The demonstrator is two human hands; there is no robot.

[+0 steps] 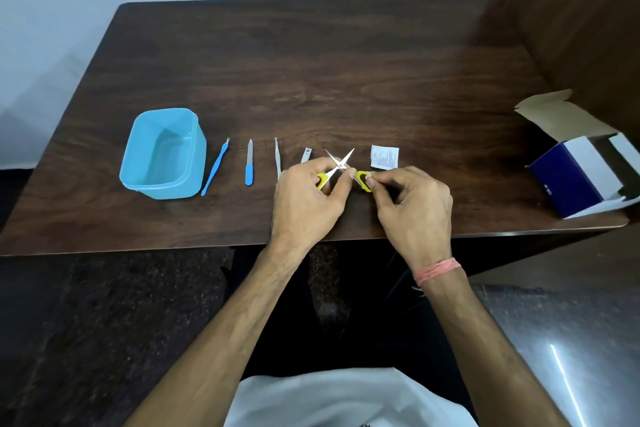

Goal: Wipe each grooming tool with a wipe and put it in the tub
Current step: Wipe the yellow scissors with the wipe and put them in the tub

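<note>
now both hands' fingers grip the scissors (pixel 340 165), left hand (pixel 304 199) and right hand (pixel 414 204) each pinching one yellow handle, blades spread.

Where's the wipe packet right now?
In the head view, the wipe packet lies flat on the table, just beyond the right hand and right of the open scissors.

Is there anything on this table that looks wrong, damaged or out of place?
Nothing looks damaged or spilled. The scissors are spread wide open, one yellow handle in the left hand, one in the right hand. The box at the right edge stands open.
</note>
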